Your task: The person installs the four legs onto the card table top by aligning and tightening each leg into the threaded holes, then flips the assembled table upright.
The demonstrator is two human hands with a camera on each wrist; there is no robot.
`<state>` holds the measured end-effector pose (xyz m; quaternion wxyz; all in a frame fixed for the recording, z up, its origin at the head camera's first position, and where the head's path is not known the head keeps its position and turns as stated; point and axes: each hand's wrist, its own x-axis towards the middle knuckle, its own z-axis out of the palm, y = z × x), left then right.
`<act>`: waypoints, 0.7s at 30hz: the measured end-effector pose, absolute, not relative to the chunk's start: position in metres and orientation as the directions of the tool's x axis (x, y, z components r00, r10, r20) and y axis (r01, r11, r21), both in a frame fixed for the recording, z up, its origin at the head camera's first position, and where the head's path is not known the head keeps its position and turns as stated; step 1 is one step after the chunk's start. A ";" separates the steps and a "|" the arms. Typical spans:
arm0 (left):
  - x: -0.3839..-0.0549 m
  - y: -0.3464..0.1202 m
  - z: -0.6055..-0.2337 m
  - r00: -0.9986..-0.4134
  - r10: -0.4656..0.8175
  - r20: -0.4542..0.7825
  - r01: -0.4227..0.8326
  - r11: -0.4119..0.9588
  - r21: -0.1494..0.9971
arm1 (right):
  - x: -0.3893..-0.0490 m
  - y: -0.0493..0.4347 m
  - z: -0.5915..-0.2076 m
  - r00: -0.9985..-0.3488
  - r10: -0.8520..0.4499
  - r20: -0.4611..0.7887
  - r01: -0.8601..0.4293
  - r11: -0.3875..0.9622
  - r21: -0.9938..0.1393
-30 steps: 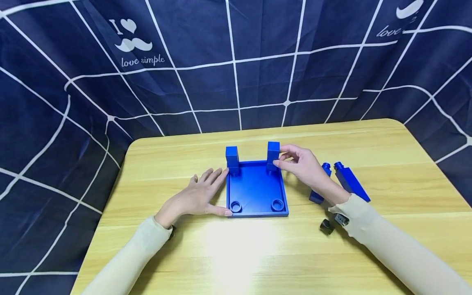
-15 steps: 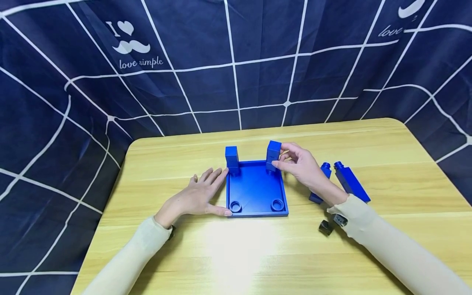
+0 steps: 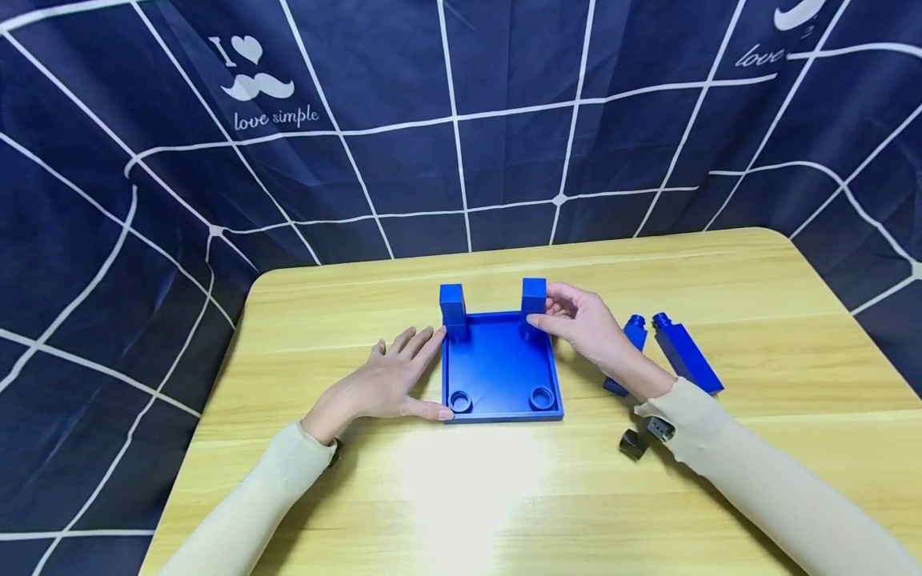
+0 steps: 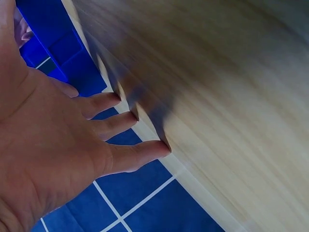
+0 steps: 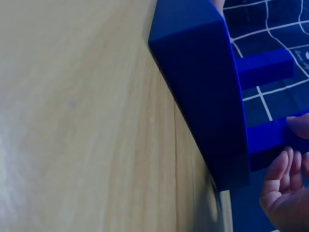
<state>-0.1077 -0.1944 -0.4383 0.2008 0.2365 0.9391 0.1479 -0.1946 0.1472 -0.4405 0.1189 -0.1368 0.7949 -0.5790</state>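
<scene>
A square blue tray-like base (image 3: 497,372) with a raised rim lies on the table. Round sockets (image 3: 461,402) show at its two near corners. On its far left corner stands a square blue leg (image 3: 452,304). A second blue leg (image 3: 534,296) stands upright at the far right corner, pinched between the thumb and fingers of my right hand (image 3: 587,324). My left hand (image 3: 389,380) has its fingers spread along the base's left side, thumb at the near left corner. In the left wrist view the straight left fingers (image 4: 130,121) touch the table beside the base.
Two more blue legs, one (image 3: 687,356) fully seen and one (image 3: 635,332) partly behind my right wrist, lie to the right with threaded ends pointing away. A small black object (image 3: 632,444) sits below my right cuff. A dark gridded curtain (image 3: 403,168) hangs behind the wooden table (image 3: 346,496).
The leg in my right hand leaned right half a second ago and now stands straighter, its faces turned. My right thumb has shifted slightly left across it. The left hand stays put.
</scene>
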 end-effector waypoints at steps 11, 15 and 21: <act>-0.108 -0.195 -0.436 -0.809 0.499 -0.312 0.383 0.849 0.364 | -0.193 0.146 -0.442 -0.938 -0.345 -0.023 -0.085 0.293 -0.952; -0.108 -0.196 -0.437 -0.810 0.495 -0.314 0.379 0.851 0.365 | -0.195 0.144 -0.444 -0.936 -0.352 -0.006 -0.097 0.276 -0.956; -0.107 -0.194 -0.435 -0.811 0.502 -0.300 0.391 0.847 0.360 | -0.196 0.145 -0.444 -0.927 -0.375 0.015 -0.111 0.236 -0.965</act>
